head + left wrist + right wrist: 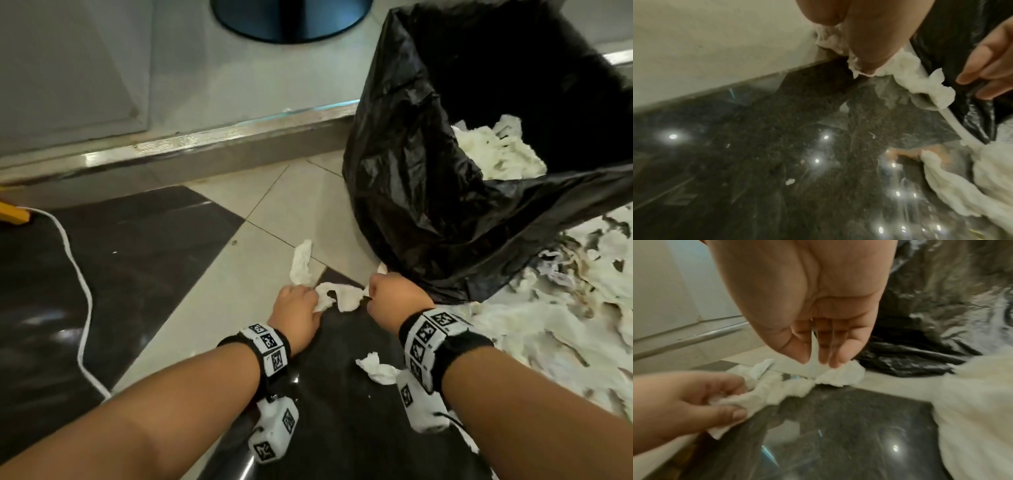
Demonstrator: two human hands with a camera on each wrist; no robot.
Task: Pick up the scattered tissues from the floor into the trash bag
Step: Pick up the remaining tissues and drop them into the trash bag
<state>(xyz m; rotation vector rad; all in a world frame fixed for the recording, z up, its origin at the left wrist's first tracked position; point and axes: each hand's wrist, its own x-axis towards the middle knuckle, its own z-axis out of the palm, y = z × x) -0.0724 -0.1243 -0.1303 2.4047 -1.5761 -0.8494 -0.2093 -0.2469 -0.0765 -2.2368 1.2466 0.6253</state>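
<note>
A twisted white tissue (342,297) stretches low over the floor between my two hands, just in front of the black trash bag (428,192). My left hand (312,302) grips its left end, with fingers and thumb curled round it (731,404). My right hand (372,293) pinches the right end, and its fingertips (825,360) close on the tissue (789,389) beside the bag's foot. The bag stands open with crumpled tissues inside (496,150). More loose tissues lie on the floor: a strip (301,262) beyond my left hand and a small wad (376,368) near my right wrist.
A large heap of torn tissues (565,315) covers the floor right of the bag. A white cable (80,277) runs over the dark tile at the left, by a yellow object (13,213). A metal-edged step (205,142) crosses behind, with a round dark pedestal base (291,20) beyond it.
</note>
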